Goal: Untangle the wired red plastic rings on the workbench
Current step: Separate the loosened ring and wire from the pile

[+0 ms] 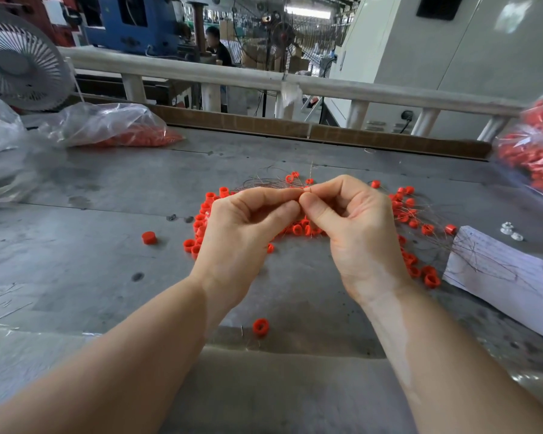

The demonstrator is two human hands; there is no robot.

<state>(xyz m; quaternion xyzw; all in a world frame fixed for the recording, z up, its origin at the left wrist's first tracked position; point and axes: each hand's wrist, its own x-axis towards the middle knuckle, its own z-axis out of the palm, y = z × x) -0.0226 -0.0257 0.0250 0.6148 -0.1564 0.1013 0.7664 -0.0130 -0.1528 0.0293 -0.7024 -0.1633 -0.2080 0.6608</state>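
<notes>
Fine wire (302,190) is pinched between thumb and forefinger of both the left hand (245,228) and the right hand (355,227), fingertips brought together at frame centre, likely so 1 strand can be worked free above the pile. The red rings (298,228) are spread on the workbench (107,189) beneath and around the hands. Much of the pile is hidden by the hands. Wire routing is too thin to trace. Bagged rings (536,158) at right edge are cut off and blurred.

Both forearms bare, converging at centre; left hand (242,227) and right hand (355,223) raised, fingers curled, thumb-forefinger pinches meeting tip to tip.
</notes>
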